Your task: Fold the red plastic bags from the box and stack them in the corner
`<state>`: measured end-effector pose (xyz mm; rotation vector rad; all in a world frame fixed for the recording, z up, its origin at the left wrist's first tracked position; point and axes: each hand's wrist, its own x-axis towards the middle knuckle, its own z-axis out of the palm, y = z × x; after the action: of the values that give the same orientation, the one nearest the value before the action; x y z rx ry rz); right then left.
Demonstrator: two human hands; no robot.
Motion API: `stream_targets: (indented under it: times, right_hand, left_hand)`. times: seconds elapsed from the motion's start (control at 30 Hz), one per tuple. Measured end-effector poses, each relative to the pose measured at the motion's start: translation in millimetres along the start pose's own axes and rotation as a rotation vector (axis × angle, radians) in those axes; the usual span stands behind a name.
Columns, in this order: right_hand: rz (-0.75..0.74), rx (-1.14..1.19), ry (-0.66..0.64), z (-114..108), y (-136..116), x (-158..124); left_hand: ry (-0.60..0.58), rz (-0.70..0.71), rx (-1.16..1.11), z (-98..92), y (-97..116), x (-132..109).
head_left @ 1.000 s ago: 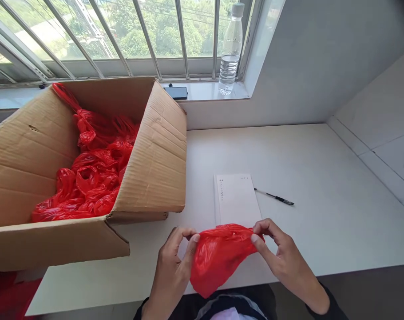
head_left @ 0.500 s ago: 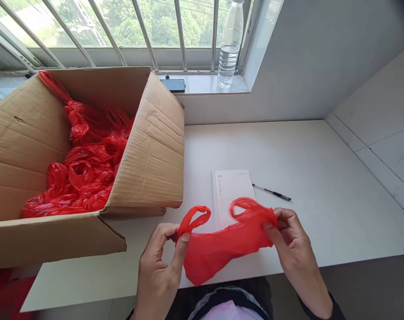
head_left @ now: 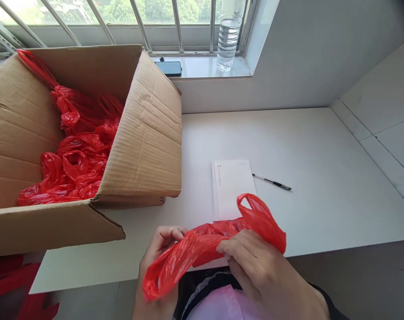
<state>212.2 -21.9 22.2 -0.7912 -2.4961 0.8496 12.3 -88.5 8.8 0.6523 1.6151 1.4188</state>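
A thin red plastic bag with loop handles hangs between both hands, above the front edge of the white table. My left hand is closed on the bag's left part; one handle drapes over it and hides the palm and thumb. My right hand pinches the bag's edge near its middle, the back of the hand facing up. The other handle loop stands up behind my right hand. Left of the hands, an open cardboard box holds a heap of crumpled red plastic bags.
A white notepad and a black pen lie on the white table. On the window sill are a phone and a water bottle. Red material sits low at the left, below the box.
My right hand has moved left from the bag's right end to its middle. The bag has folded, its left handle now drooping over my left hand. The camera view has tilted slightly down.
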Motion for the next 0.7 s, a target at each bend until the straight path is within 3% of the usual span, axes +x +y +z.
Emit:
stream_targets:
  times: [0.13, 0.37, 0.43, 0.57, 0.63, 0.7]
  right_hand:
    - [0.112, -0.048, -0.101, 7.4, 7.4, -6.9]
    - [0.304, -0.201, -0.424, 14.9, 12.8, -5.0]
    - [0.336, -0.261, -0.409, 18.1, 16.5, -3.4]
    - [0.281, -0.267, -0.227, 21.1, 21.3, 0.2]
    - [0.226, -0.217, -0.208, 18.2, 20.2, 4.2]
    - [0.143, -0.189, -0.267, 14.1, 17.8, 8.6]
  left_hand:
    - [-0.049, -0.118, -0.036, -3.0, -0.4, -4.0]
    - [-0.236, -0.221, 0.082, -8.5, -2.4, -13.6]
    - [-0.309, -0.221, 0.158, -7.3, -0.6, -14.4]
    - [-0.467, -0.209, 0.284, -3.5, 7.8, -17.4]
    - [-0.492, -0.149, 0.264, -3.6, 9.9, -18.8]
    - [-0.439, -0.042, 0.197, -5.5, 8.4, -20.0]
